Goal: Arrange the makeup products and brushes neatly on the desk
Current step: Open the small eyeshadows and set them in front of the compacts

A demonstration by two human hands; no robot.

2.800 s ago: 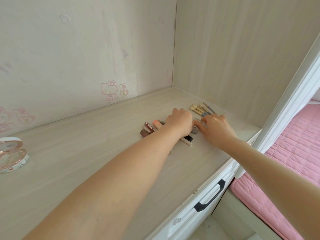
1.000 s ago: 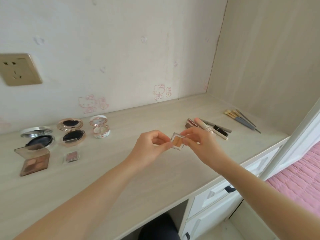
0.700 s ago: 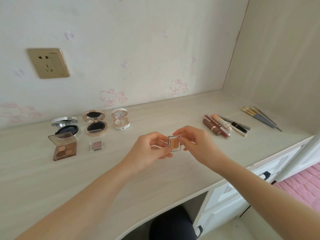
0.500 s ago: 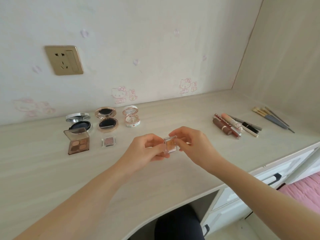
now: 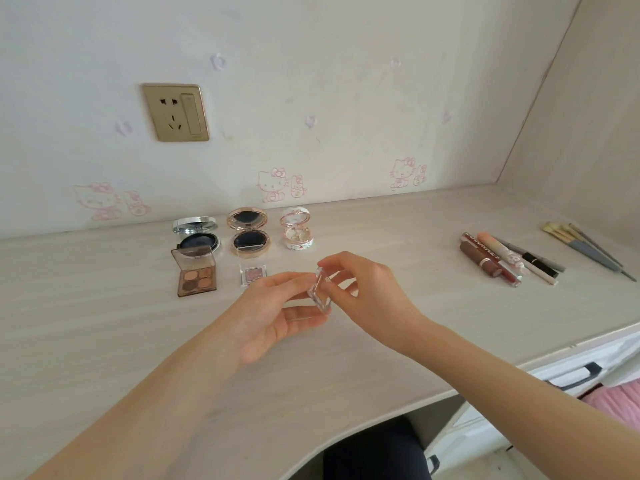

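The pale worktop [image 5: 104,327] runs wide under a papered wall with a gold socket [image 5: 176,112]. On the far right lie the brushes [image 5: 585,247] and lip tubes [image 5: 491,259], side by side. At the back left three open compacts [image 5: 247,230] stand in a row, with a four-pan palette [image 5: 196,273] and a small square pan [image 5: 253,273] in front. The left hand [image 5: 273,317] and right hand [image 5: 367,289] each keep a pinching grip on a little clear case [image 5: 319,289], held off the surface on edge, its long axis near upright. The free spot beside the square pan lies just beyond and leftward, so the left hand looks nearer.
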